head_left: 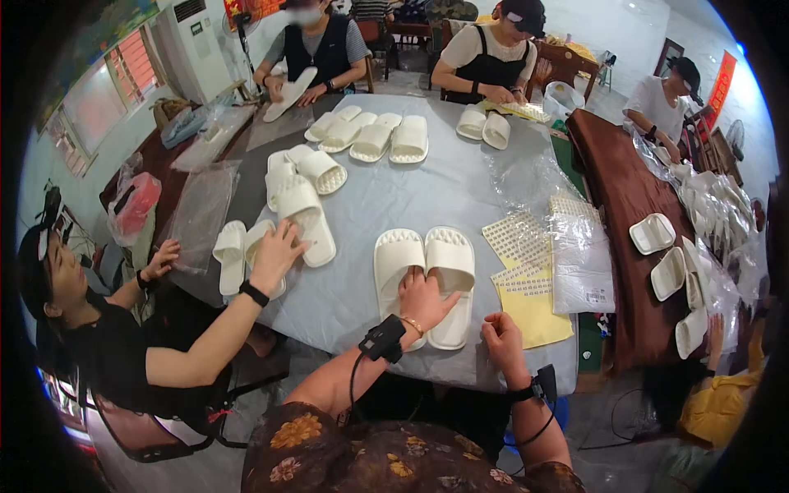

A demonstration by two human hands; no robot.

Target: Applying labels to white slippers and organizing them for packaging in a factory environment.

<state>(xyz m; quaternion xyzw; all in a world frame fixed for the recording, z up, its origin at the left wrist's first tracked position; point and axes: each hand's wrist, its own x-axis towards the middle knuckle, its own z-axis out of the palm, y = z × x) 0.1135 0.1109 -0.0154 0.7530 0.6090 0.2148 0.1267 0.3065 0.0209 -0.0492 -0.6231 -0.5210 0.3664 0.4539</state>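
Two white slippers (451,269), my twelve o'clock; left grip (424,301) unclenched on them; right grip (502,338) curled at their four, can't tell contents.

a table (460,189) spans the frame's centre. on it, at lower centre, two slippers (450,253) lie side by side, the person's left hand (423,301) on them. sticker sheets (528,281) lie to their right; more slippers (409,140) sit upper left. a second table (629,185) stands at right.

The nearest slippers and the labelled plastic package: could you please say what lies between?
In the head view, printed yellow sheets lie there, beside the right hand.
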